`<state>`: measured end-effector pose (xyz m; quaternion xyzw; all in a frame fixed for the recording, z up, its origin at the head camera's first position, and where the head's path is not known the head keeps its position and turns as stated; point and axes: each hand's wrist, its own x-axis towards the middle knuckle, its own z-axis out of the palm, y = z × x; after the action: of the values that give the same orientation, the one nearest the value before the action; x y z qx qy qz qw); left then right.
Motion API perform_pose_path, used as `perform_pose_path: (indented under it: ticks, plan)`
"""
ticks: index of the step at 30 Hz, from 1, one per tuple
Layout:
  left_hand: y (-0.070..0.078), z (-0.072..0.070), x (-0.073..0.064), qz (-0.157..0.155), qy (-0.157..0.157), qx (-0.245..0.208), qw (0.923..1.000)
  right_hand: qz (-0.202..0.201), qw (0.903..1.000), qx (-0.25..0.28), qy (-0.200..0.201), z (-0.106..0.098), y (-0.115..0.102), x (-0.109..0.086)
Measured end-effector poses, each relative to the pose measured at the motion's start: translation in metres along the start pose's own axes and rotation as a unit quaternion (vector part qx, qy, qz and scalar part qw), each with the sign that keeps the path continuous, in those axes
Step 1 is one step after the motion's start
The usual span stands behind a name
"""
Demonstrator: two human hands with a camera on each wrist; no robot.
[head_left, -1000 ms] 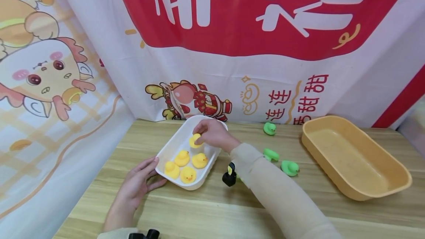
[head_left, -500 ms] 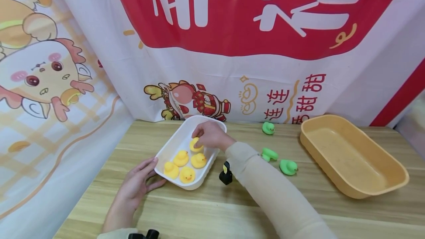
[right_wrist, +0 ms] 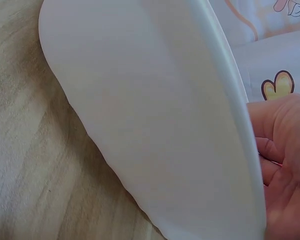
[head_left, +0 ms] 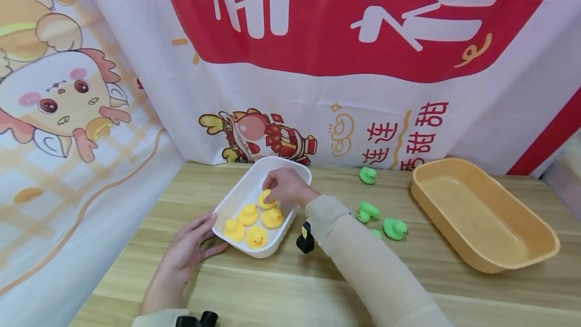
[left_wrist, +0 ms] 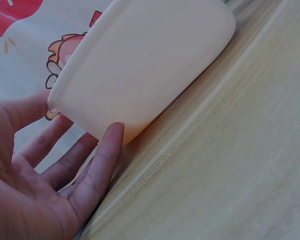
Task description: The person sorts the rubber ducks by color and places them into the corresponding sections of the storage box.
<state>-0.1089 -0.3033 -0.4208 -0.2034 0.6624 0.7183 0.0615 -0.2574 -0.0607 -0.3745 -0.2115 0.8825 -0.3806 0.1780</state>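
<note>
My left hand [head_left: 183, 251] holds the near-left corner of a white plastic tub [head_left: 236, 188]. In the left wrist view, one digit of the left hand [left_wrist: 50, 185] meets the rim while another lies against the outer wall. Inside the tub, my right hand [head_left: 288, 185] pinches a yellow rubber duck [head_left: 265, 198], low beside several other yellow ducks [head_left: 257, 237]. The tub wall [right_wrist: 150, 110] fills much of the right wrist view, hiding the duck and the fingertips of the right hand [right_wrist: 290, 160].
Several green rubber ducks [head_left: 395, 229] lie on the wooden table [head_left: 254, 291], right of the white tub; the right sleeve overlaps some. An orange tub [head_left: 481, 216] with nothing in it stands farther right. A printed cloth [head_left: 336, 95] hangs behind the table.
The right hand has lowered the pinched duck slightly into the white tub. Its forearm has shifted a little left, showing more of the green ducks. The left hand stays put.
</note>
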Motion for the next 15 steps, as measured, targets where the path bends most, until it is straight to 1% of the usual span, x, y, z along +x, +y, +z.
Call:
perform_pose_path:
  ticks: [8, 15]
  plan:
    - [0.0036, 0.0019, -0.0007, 0.003, -0.001, -0.006, 1.0, -0.007, 0.9999, -0.004, 0.015, 0.0031, -0.0006, -0.0007]
    - [0.0023, 0.0019, -0.0015, -0.002, 0.002, -0.013, 0.9999, -0.005, 0.9998, -0.012, 0.014, 0.0051, 0.0016, -0.003]
